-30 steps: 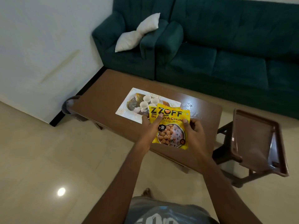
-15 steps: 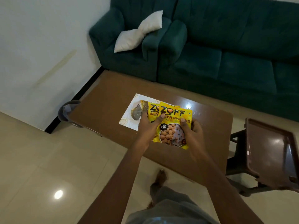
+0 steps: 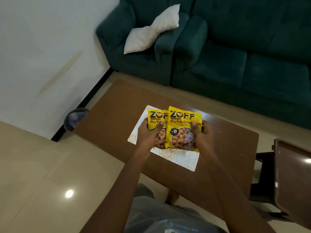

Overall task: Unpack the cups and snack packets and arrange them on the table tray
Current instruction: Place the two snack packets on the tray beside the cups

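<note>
Two yellow soya chunks snack packets are fanned side by side above the white patterned tray (image 3: 178, 158) on the brown table. My left hand (image 3: 149, 132) grips the left packet (image 3: 155, 118), thumb on its front. My right hand (image 3: 202, 133) grips the right packet (image 3: 183, 128), which overlaps the left one. The packets and my hands hide the cups and most of the tray's top.
The brown wooden table (image 3: 109, 118) stands before a green sofa (image 3: 235, 64) with a white cushion (image 3: 151, 31). A dark bin (image 3: 74, 118) sits by the table's left corner. A brown chair (image 3: 292, 179) stands at the right. My knee is under the table's near edge.
The single stack of packets has been spread into two side by side. The view has come closer over the table, and the packets now cover the cups on the tray.
</note>
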